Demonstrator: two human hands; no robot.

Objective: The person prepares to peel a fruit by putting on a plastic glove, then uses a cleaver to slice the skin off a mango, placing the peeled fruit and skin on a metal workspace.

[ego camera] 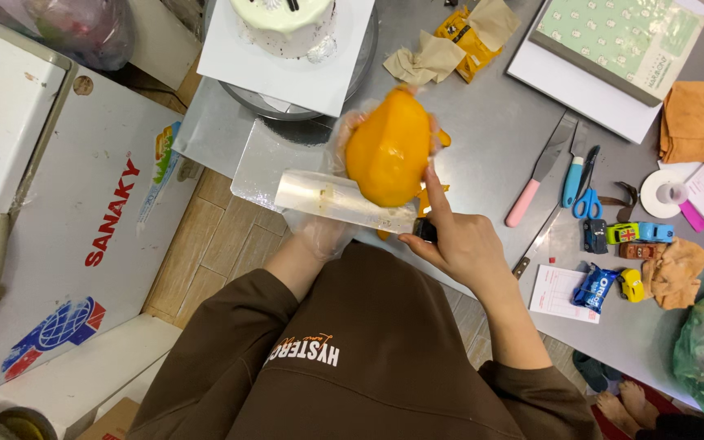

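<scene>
My left hand (337,138), in a thin clear plastic glove, holds a peeled orange mango (389,147) over the near edge of the steel table (482,138). My right hand (458,240) grips the black handle of a broad-bladed knife (344,200). The blade lies flat across the lower side of the mango, with my forefinger stretched along it. A few orange peel strips (429,195) lie on the table under the fruit.
A white frosted cake (283,24) stands on a square board on a turntable at the back. To the right lie a pink-handled spatula (539,171), a blue-handled tool, blue scissors (587,200), toy cars (641,234), a biscuit packet, orange cloths and a boxed book. A white chest freezer (59,212) stands left.
</scene>
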